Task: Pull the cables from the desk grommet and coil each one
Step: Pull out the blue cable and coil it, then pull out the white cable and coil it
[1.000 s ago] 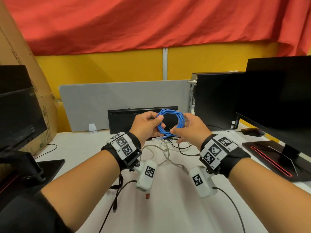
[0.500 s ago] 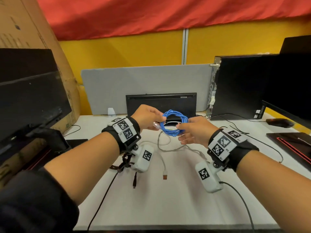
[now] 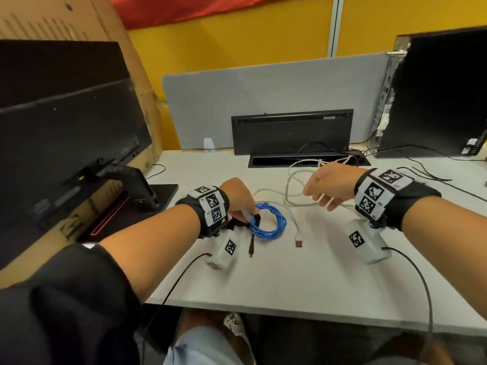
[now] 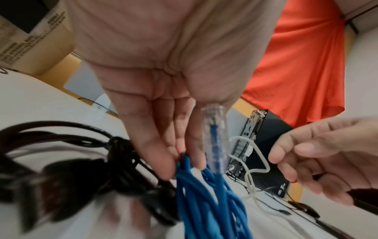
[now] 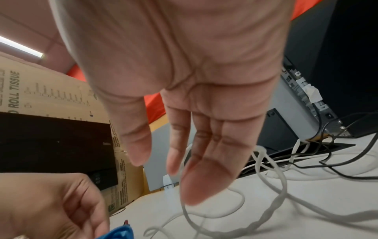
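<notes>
The coiled blue network cable [image 3: 267, 223] lies on the white desk [image 3: 303, 283]. My left hand [image 3: 243, 213] pinches its left side; the left wrist view shows the fingers [image 4: 163, 155] closed on the blue strands [image 4: 200, 194] beside the clear plug [image 4: 214, 129]. My right hand [image 3: 316, 198] hovers with straight fingers over loose white cables [image 3: 295, 196], holding nothing; the right wrist view shows it [image 5: 174, 165] above those cables [image 5: 272, 208]. White and black cables run into the desk grommet slot [image 3: 276, 162]. A bundled black cable [image 4: 85, 169] lies beneath my left hand.
A white cable end with a USB plug [image 3: 298, 243] lies right of the blue coil. A monitor on its stand [image 3: 66, 122] fills the left, a black PC tower [image 3: 434, 96] the back right. A grey divider [image 3: 263, 101] stands behind the grommet.
The blue coil, held up by both hands before, has come down onto the desk at the left in my left hand. My right hand let go and moved right over the white cables.
</notes>
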`<state>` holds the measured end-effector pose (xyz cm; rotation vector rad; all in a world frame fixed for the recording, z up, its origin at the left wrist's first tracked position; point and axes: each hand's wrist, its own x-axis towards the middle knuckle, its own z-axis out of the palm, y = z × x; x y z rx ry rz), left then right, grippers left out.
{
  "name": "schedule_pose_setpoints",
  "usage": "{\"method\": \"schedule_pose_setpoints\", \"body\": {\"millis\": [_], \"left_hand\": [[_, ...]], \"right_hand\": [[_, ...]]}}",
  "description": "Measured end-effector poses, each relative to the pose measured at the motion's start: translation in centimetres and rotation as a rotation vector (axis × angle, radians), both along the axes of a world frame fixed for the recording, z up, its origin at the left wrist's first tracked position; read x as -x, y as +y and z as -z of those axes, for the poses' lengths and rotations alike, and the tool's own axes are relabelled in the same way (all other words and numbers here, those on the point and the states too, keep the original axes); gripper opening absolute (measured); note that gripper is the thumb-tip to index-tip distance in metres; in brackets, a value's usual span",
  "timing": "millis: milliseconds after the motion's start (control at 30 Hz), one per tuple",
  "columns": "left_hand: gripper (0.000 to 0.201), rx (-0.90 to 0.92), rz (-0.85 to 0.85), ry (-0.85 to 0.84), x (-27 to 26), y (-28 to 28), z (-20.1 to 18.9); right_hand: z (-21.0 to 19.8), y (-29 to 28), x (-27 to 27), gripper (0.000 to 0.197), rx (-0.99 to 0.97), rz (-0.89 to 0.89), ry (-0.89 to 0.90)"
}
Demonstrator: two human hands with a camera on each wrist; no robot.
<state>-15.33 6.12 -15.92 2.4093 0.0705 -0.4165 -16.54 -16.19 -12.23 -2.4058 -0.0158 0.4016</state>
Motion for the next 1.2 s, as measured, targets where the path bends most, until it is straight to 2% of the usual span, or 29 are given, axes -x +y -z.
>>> {"method": "schedule_pose_setpoints", "body": {"millis": [167, 433, 533, 633, 733, 800, 867, 900, 967, 1067, 1133, 1200], "left_hand": [[0.020, -0.006, -0.049, -0.063, -0.2, 0.3, 1.5], [0.021, -0.066, -0.064, -0.107, -1.3, 1.1, 1.7], [0.024, -0.079, -0.061, -0.103, -1.8, 1.3, 1.5], [0.030, -0.138, -0.036, -0.072, -2.2, 1.0, 1.0], [0.035, -0.330, 0.038, -0.328, -2.8, 0.0, -0.1], [0.039, -0.251, 0.155, -0.540, -2.8, -1.3, -1.5], [0.037, -0.109, 0.340, -0.629, -3.0, -3.3, -3.4], [0.032, -0.031, 0.401, -0.626, -3.1, -4.4, -4.3], [0.023, 0.166, 0.416, -0.560, -3.5, -6.2, -5.9], [0.027, 0.429, 0.377, -0.479, -4.4, -7.5, -7.3], [0.032, 0.436, 0.375, -0.509, -5.1, -7.9, -7.9], [0.034, 0.361, 0.384, -0.562, -5.9, -8.4, -8.5]], "right_hand": [[1.6, 2.1, -0.4, 0.023, 0.082, -0.129, 0.037], [4.5, 4.1, -2.1, 0.035, 0.280, -0.182, 0.175], [4.8, 3.8, -2.5, 0.032, 0.342, -0.202, 0.112], [3.7, 3.4, -2.5, 0.030, 0.324, -0.203, 0.062], [1.3, 2.6, -2.6, 0.020, 0.153, -0.123, -0.069], [-0.7, 2.0, -2.3, 0.012, -0.019, -0.067, -0.126], [-2.9, 1.5, -1.8, 0.013, -0.118, -0.046, -0.211], [-3.9, 1.2, -1.7, 0.013, -0.117, -0.041, -0.267], [-6.0, 0.3, -1.5, 0.015, -0.061, -0.010, -0.414], [-8.5, -2.0, -1.3, 0.019, -0.008, 0.088, -0.594], [-9.8, -4.1, -0.7, 0.014, 0.051, 0.130, -0.662], [-10.8, -6.7, -0.2, 0.019, 0.106, 0.203, -0.732]]}}
